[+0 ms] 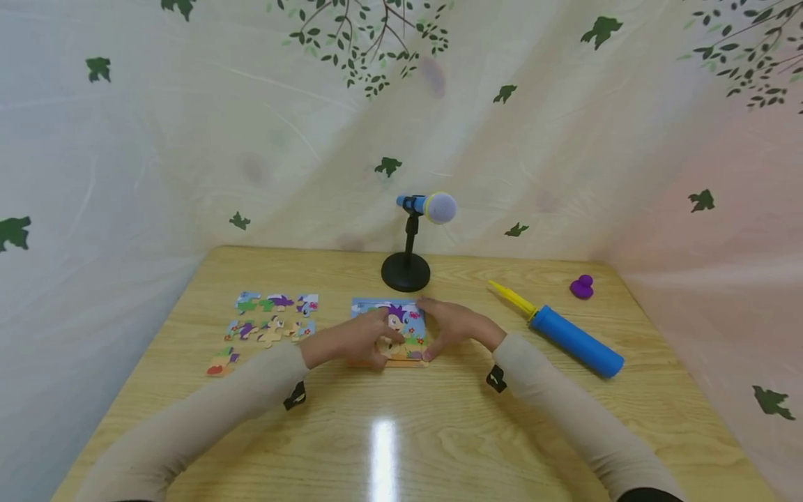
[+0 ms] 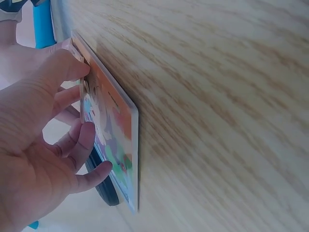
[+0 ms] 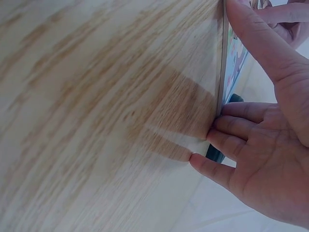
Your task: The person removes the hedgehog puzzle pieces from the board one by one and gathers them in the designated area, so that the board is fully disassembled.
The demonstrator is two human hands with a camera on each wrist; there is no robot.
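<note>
A puzzle board (image 1: 415,322) with a purple-haired cartoon figure lies flat on the table, partly covered by my hands. Over its near left part, my left hand (image 1: 362,337) pinches a thin puzzle piece (image 2: 82,89) between thumb and fingers; its picture is mostly hidden. The board's orange near border (image 2: 126,116) shows beneath that hand. Along the right side, my right hand (image 1: 456,323) touches the board edge, its thumb by the near corner and its fairly straight fingers by the far corner. Loose puzzle pieces (image 1: 272,332) lie in rows left of the board.
Behind the board stands a toy microphone (image 1: 439,208) on a black round base (image 1: 405,272). A blue pump (image 1: 576,340) with a yellow nozzle lies to the right. Farther right sits a small purple knob-shaped object (image 1: 582,286). A leaf-patterned curtain (image 1: 314,174) borders the wooden table (image 1: 464,425).
</note>
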